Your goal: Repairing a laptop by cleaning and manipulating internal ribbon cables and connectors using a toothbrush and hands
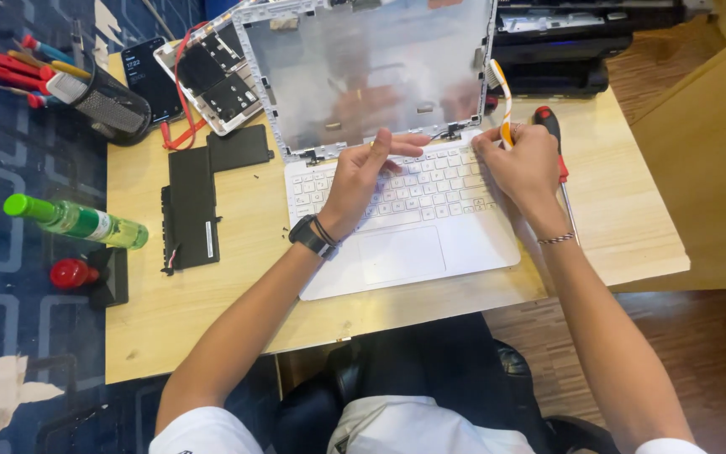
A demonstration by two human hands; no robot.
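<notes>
At the centre of the frame, the left hand (363,176) presses flat with loose fingers on the white laptop keyboard (397,192), while the right hand (524,168) grips an orange-white toothbrush (502,101) near the hinge, apparently cleaning, which needs gentle strokes.

I see bright, even light from overhead. The bare lid panel (363,67) throws back a hazy sheen. Soft, short shadows sit under my left hand (361,181) and right hand (524,168). Edges bow slightly; focus stays fairly sharp throughout.
</notes>
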